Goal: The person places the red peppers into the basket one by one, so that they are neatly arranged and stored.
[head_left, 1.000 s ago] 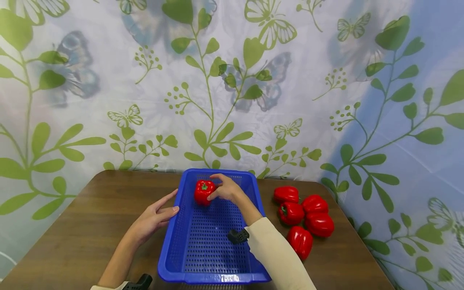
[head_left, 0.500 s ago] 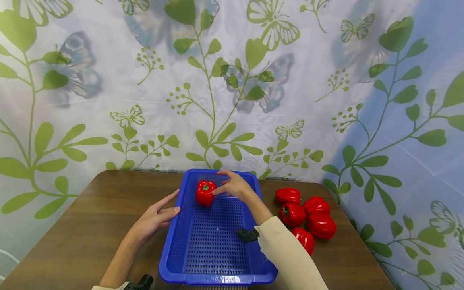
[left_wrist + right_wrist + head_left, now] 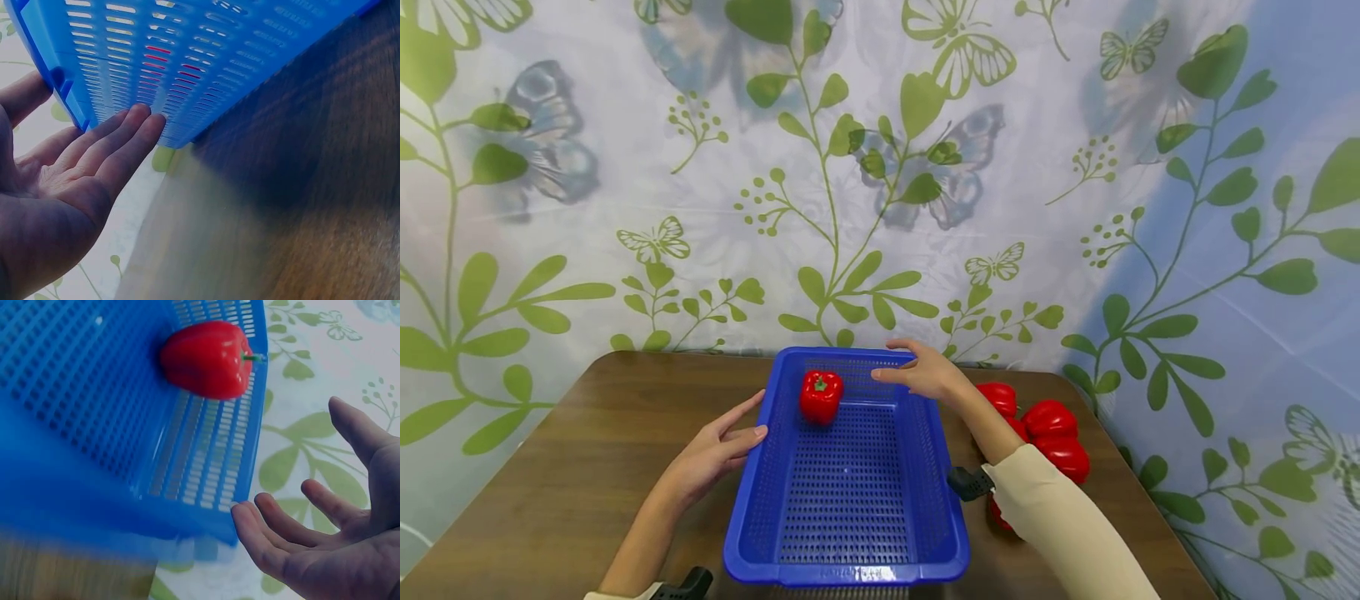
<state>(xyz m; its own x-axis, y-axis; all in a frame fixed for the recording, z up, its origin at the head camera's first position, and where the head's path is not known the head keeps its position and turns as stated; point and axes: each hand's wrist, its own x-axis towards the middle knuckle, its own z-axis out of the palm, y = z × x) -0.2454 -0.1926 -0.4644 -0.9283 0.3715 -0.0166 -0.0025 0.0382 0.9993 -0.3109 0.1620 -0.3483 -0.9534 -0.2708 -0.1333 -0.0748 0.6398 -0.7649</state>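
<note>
A red bell pepper [image 3: 821, 397] with a green stem stands upright in the far left corner of a blue perforated plastic basket [image 3: 850, 575]. My left hand [image 3: 711, 454] is at the basket's left side, its straight fingers against the slotted wall in the left wrist view and its thumb at the rim. Over the basket's far right corner is my right hand [image 3: 928, 372], fingers spread and holding nothing. In the right wrist view that right hand [image 3: 325, 531] is palm up beside the corner, apart from the pepper [image 3: 209, 359].
Several more red bell peppers [image 3: 1051, 419] lie on the wooden table [image 3: 587, 467] right of the basket, partly hidden behind my right forearm. A cloth with leaf and butterfly prints [image 3: 700, 183] hangs behind the table. Each wrist wears a black strap.
My right hand has let go of the pepper and moved right toward the basket's far right corner. The pepper stays in its corner. My left hand keeps its place at the basket's side.
</note>
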